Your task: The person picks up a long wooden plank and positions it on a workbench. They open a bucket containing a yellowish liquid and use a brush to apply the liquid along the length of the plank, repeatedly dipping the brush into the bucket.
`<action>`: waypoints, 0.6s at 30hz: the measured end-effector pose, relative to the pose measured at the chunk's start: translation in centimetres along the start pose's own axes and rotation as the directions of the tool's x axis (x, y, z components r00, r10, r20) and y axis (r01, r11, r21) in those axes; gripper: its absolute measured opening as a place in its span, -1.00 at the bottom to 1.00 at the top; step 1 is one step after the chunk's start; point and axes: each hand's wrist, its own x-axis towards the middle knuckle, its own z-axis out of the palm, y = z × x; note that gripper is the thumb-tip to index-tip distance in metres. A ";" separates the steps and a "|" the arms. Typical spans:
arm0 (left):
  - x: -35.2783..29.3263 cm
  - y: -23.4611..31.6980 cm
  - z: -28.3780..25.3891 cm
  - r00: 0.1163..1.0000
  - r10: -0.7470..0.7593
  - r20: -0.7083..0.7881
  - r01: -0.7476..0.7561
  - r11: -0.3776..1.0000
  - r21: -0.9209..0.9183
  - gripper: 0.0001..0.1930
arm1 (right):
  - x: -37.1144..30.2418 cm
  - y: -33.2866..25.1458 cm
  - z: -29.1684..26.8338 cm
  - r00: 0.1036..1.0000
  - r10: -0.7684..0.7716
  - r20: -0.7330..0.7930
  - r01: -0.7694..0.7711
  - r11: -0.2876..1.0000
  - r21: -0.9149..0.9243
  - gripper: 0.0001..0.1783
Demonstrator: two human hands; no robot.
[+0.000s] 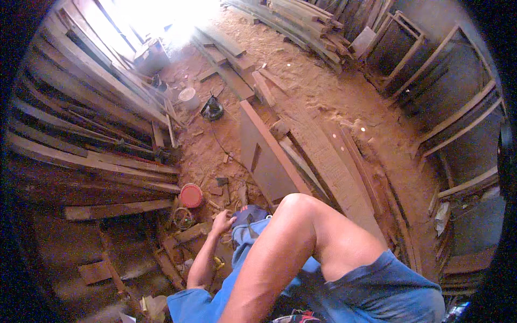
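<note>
Forward, left hand [221, 222] just beside dark-blue fabric [251, 214], forearm [204, 258] outstretched, grip unclear.

panel [263, 173]: wood, smooth flat face, matt. broad plank [331, 167]: bare wood, grain showing, dull. stacked boards [91, 159]: wood, rough, unpolished. timber pile [312, 24]: rough-sawn look. floor [339, 97]: rough, strewn with wood shavings. round red lid [191, 195]: looks plastic, smooth. pale bucket [188, 98]: plastic-looking, dusty. dark blue bundle [249, 214]: cloth-like, matt. shorts [393, 288]: cloth, matt, creased.
</note>
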 end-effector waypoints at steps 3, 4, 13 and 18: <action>-0.9 -2.9 1.2 0.997 0.018 0.079 -0.023 0.998 0.062 -0.45 | -0.5 0.0 -0.5 1.000 0.001 0.020 -0.001 1.000 -0.021 -0.56; -1.4 -3.6 1.6 0.994 -0.024 0.109 0.010 0.992 0.125 -0.45 | -0.6 -0.1 -0.7 1.000 0.002 0.017 -0.001 1.000 -0.029 -0.56; -3.2 -6.0 -0.7 0.970 -0.063 0.233 0.033 0.991 0.131 -0.42 | -1.9 -0.9 -1.9 0.998 0.035 -0.057 -0.041 0.994 -0.101 -0.57; -2.8 -6.9 -1.9 0.974 -0.081 0.210 0.036 0.977 0.210 -0.40 | -2.5 -1.3 -2.3 0.996 0.038 -0.081 -0.047 0.992 -0.113 -0.57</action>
